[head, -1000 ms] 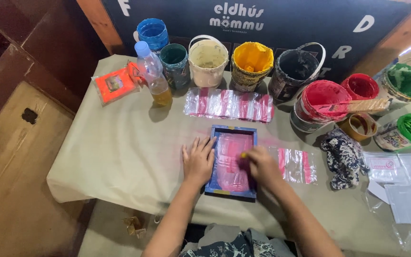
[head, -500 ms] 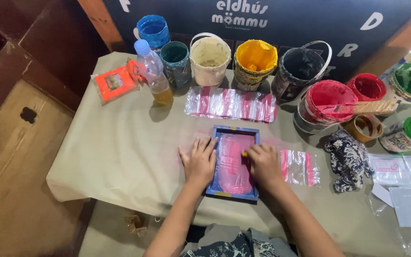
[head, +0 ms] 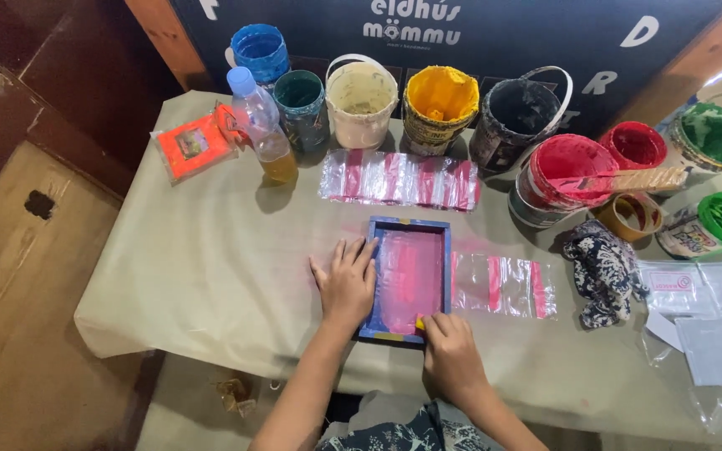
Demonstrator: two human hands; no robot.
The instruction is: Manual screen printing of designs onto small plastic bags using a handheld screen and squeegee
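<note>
On the table, middle: blue-framed printing screen [head: 407,280], pink ink across the mesh, lying flat near the front edge.
Left hand [head: 346,280]: spread flat, fingers wide, pressing on the frame's left side.
Right hand [head: 451,355]: curled at the frame's near right corner, pinching something small and yellow; can't tell what.
Bags right of frame: 1 clear bag with pink stripes [head: 503,286], just beside it.
Bags behind frame: row of clear pink-striped bags [head: 400,179].
Far left: orange flat packet [head: 192,147], next to a plastic bottle [head: 262,125] of amber liquid.
Back wall: dark sign [head: 495,33] with white letters.
Paint buckets [head: 436,100]: lined up under the sign.
Change from 0.5 s ago: right hand pulled down from mid-screen to the near corner; left hand same spot.
</note>
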